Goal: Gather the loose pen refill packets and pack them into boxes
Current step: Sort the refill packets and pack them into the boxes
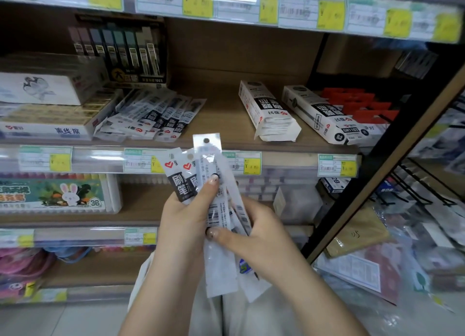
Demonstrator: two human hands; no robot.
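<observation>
Head view: my left hand and right hand both clasp a fanned bunch of refill packets before a wooden store shelf; loose packets and two boxes lie there.

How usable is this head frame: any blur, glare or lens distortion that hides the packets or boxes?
Head view: the packets in hand are sharp enough to read; the loose pile and the two boxes are slightly soft; the top price labels are blurred with glare; the wide-angle lens bows the shelf edges; the right-side clutter is smeared.
</observation>
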